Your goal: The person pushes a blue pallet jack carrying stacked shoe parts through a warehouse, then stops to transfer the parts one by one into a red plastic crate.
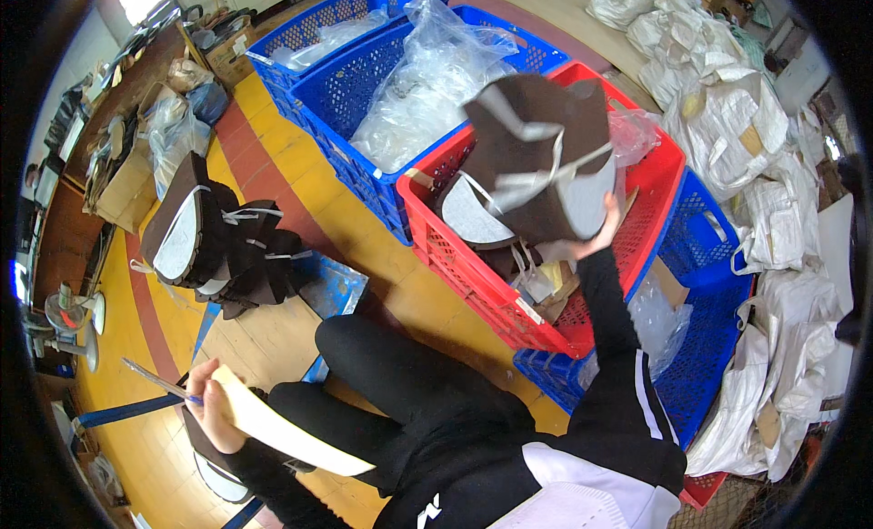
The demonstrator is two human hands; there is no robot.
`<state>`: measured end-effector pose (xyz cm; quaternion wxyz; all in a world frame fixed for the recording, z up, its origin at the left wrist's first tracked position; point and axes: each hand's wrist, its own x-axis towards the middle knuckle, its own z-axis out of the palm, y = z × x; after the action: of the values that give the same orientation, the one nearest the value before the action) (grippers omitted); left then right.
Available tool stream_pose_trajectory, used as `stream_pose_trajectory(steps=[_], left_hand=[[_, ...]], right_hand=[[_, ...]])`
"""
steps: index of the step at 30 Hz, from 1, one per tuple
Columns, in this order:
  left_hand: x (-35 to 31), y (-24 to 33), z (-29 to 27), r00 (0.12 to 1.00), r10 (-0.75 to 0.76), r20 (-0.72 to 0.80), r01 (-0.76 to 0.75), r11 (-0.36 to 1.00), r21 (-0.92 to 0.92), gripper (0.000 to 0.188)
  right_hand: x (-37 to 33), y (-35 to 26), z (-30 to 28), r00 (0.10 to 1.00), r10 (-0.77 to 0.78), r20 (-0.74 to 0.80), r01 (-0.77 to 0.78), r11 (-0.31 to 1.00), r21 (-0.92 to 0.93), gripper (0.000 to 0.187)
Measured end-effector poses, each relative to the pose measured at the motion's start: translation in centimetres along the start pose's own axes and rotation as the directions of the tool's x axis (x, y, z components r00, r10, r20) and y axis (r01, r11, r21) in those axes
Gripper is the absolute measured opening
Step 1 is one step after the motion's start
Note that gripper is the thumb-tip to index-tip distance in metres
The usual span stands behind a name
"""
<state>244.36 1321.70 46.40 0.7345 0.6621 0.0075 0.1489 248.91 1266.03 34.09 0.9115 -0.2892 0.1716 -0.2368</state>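
Clutching the lower edge of a dark brown felt piece (536, 156) with grey lining and pale straps, the right hand (596, 238) holds it lifted above a red crate (659, 179); its grip is closed on the material, though the fingers are mostly hidden behind the piece and only the thumb side shows. The black sleeve (614, 320) with a white stripe runs down from that hand to the lower edge of the view. Beneath the lifted piece, inside the red crate, lie more brown and grey pieces, partly covered and hard to count. The left hand (211, 403) pinches a pen (159, 382) and a cream-coloured sheet (277, 429) near the person's black-clad knees (364, 347); what lies under the sheet is hidden. On the yellow and red floor (291, 179) ahead of that hand stands a stack of similar brown pieces (214, 242), leaning against one another. Behind the red crate are blue crates (350, 97) holding clear plastic bags (432, 83), and another blue crate (709, 329) sits just beside it on the right, partly cut off by the arm. White sacks (755, 147) pile up along the right side, bent by the lens rim. Cardboard boxes (123, 188) at far left are too blurred to tell what they hold.
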Motion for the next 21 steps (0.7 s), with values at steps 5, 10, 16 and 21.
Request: stream_pose_trajectory(steps=[5, 10, 16, 21], left_hand=[[0.2, -1.7, -10.1, 0.978, -0.024, -0.208, 0.059, 0.984, 0.166, 0.033], [-3.5, -0.2, -22.8, 0.926, -0.129, -0.355, 0.193, 0.969, 0.152, 0.043], [-10.5, 0.2, -32.4, 0.864, -0.223, -0.452, 0.309, 0.942, 0.127, 0.043], [-14.2, 0.7, -28.7, 0.641, -0.193, -0.743, 0.271, 0.962, -0.016, 0.037]], right_hand=[[8.5, -3.8, -4.1, 0.981, -0.114, -0.154, 0.131, 0.985, 0.108, 0.056], [12.8, -1.7, -9.4, 0.934, -0.252, -0.255, 0.286, 0.952, 0.106, 0.063], [15.6, 3.2, -27.3, 0.869, -0.231, -0.438, 0.16, 0.968, -0.192, 0.061], [13.5, 10.3, -30.3, 0.633, -0.104, -0.767, -0.408, 0.797, -0.445, 0.061]])
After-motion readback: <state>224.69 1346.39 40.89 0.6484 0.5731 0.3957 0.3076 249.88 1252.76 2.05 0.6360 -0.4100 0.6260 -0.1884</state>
